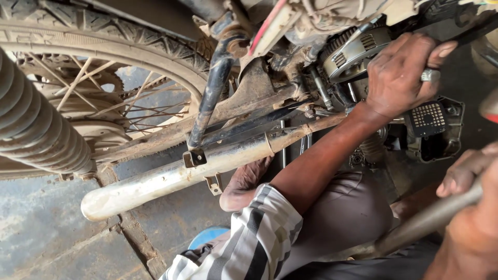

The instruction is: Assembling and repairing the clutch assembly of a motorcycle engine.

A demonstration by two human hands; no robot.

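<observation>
the left hand (pixel 402 78) is up at about 1 o'clock, fingers curled tight around a small metal tool (pixel 430 75) that it presses against the round, toothed clutch part (pixel 353 52) on the side of the motorbike engine. the right hand (pixel 469 207) is down at 4 o'clock, closed around a long grey metal bar (pixel 420 225) that lies across the lap. the clutch part sits open, its dark cover (pixel 433 129) lying just below it at 3 o'clock. to do this bit well, it seems best to keep the small tool square on the part and hold it steady — a slip could hurt the teeth or the knuckles. any knock with the bar should probably be short and straight, not wild. the dusty exhaust pipe (pixel 176 176) runs from the middle out to 8 o'clock, and the spoked back wheel (pixel 104 78) fills 10 o'clock — both are well apart from the hands.
</observation>
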